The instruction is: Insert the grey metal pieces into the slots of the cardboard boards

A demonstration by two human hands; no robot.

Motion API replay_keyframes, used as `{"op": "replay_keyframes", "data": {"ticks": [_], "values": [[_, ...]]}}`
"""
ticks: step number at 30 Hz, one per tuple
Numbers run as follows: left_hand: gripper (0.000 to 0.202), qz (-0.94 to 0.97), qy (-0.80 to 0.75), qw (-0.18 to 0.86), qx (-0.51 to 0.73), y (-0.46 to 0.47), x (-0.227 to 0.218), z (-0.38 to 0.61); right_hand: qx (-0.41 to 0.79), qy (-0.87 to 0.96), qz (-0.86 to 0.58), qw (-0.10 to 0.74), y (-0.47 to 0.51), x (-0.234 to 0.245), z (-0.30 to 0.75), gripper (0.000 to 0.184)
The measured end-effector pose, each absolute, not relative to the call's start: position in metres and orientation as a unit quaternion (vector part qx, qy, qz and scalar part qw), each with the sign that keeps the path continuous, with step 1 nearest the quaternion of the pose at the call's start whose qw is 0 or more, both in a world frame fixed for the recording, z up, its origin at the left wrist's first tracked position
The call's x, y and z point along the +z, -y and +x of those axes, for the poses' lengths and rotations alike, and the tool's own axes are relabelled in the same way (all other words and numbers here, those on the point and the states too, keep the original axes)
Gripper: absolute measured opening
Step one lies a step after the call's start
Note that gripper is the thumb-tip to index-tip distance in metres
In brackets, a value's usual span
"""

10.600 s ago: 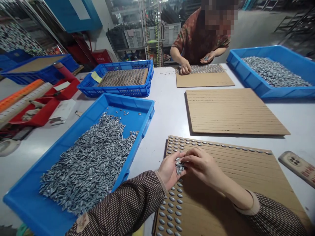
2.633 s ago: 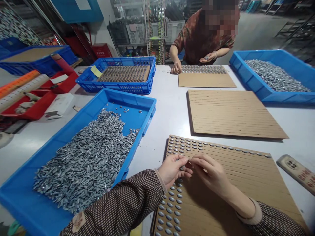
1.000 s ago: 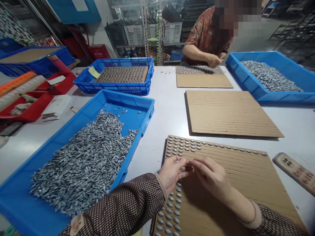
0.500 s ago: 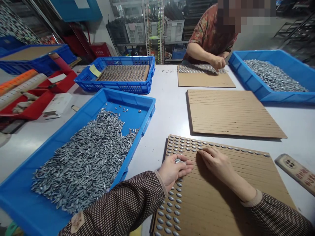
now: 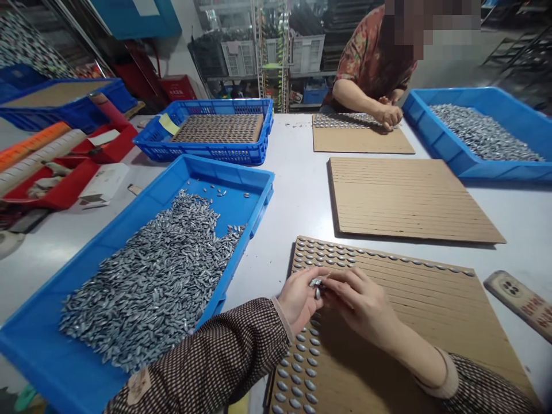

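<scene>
My left hand (image 5: pixel 298 298) is cupped over the near slotted cardboard sheet (image 5: pixel 435 322) and holds a small bunch of grey metal pieces (image 5: pixel 316 283). My right hand (image 5: pixel 360 302) meets it, fingertips pinched on one of those pieces. Rows of the same pieces stand in the sheet's slots along its left side (image 5: pixel 297 368) and far edge (image 5: pixel 336 255). The blue tray (image 5: pixel 254 198) to my left holds a heap of loose metal pieces (image 5: pixel 159 276).
A bare slotted sheet (image 5: pixel 409 198) lies beyond mine. Across the table another person's hands (image 5: pixel 388 115) work on a third sheet (image 5: pixel 362 141). A second blue tray of pieces (image 5: pixel 470 155) sits far right, a blue crate (image 5: pixel 215 146) far left, a flat beige block (image 5: pixel 520 302) right.
Half a second ago my right hand lay further out on the sheet near the top rows; it has come back to my left hand and pinches a piece there.
</scene>
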State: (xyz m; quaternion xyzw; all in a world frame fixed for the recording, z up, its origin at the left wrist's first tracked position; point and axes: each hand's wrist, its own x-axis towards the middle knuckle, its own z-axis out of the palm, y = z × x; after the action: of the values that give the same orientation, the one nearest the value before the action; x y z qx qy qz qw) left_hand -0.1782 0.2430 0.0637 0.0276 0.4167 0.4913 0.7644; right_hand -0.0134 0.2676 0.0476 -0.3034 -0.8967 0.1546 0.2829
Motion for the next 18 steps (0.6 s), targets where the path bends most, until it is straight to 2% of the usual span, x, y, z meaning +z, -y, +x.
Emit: {"op": "replay_keyframes", "data": {"ticks": [7, 12, 18], "values": [[0.018, 0.002, -0.388, 0.771, 0.505, -0.243, 0.065, -0.179, 0.255, 0.856, -0.332, 0.302, -0.267, 0.038, -0.016, 0.020], [0.018, 0.021, -0.384, 0.785, 0.485, -0.240, 0.067, -0.177, 0.298, 0.857, -0.323, 0.270, -0.267, 0.043, -0.013, 0.010], [0.021, 0.127, -0.478, 0.747, 0.445, -0.235, 0.053, -0.174, 0.331, 0.827, -0.346, 0.296, -0.268, 0.049, -0.004, 0.011]]}}
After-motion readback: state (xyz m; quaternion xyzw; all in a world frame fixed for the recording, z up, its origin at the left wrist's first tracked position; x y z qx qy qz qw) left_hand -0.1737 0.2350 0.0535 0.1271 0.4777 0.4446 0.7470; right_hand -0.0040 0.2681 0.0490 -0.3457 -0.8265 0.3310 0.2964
